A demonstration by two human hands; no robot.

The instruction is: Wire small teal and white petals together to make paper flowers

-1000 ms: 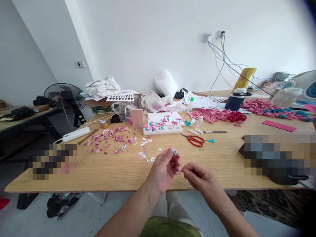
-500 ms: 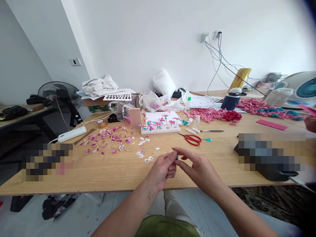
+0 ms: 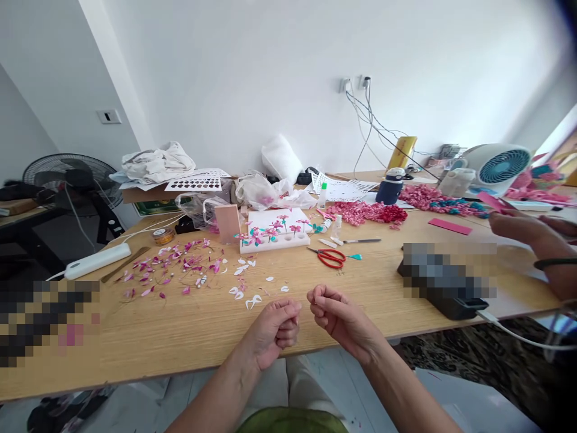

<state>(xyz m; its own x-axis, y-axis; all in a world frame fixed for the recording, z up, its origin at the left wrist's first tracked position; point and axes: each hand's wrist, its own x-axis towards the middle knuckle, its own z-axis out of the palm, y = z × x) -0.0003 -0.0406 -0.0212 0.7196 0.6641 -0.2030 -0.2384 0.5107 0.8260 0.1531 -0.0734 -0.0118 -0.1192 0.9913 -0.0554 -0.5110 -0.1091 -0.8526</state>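
My left hand [image 3: 276, 331] is closed above the table's front edge, thumb pressed on the curled fingers. Whatever it may hold is hidden. Slightly apart from it, my right hand [image 3: 339, 317] pinches thumb and fingertips together; nothing I can name shows between them. Beyond the hands lie red-handled scissors [image 3: 331, 258] and a small teal piece [image 3: 356, 257]. White petal-shaped cutouts [image 3: 253, 302] are scattered ahead of my left hand. Further back, pink and teal wire-stemmed flowers [image 3: 271, 232] stand in a white holder with holes [image 3: 295, 241].
Loose purple petals [image 3: 187, 264] cover the table's left part. A black device [image 3: 444, 288] sits to the right, near another person's hand [image 3: 518, 225] holding pink material. Behind stand a dark blue bottle [image 3: 390, 187], pink fluffy strands [image 3: 356, 212] and a fan [image 3: 500, 165].
My hands have come apart, and the small teal thing between them no longer shows. The view has turned to the right, bringing more of the other person's hands into sight.
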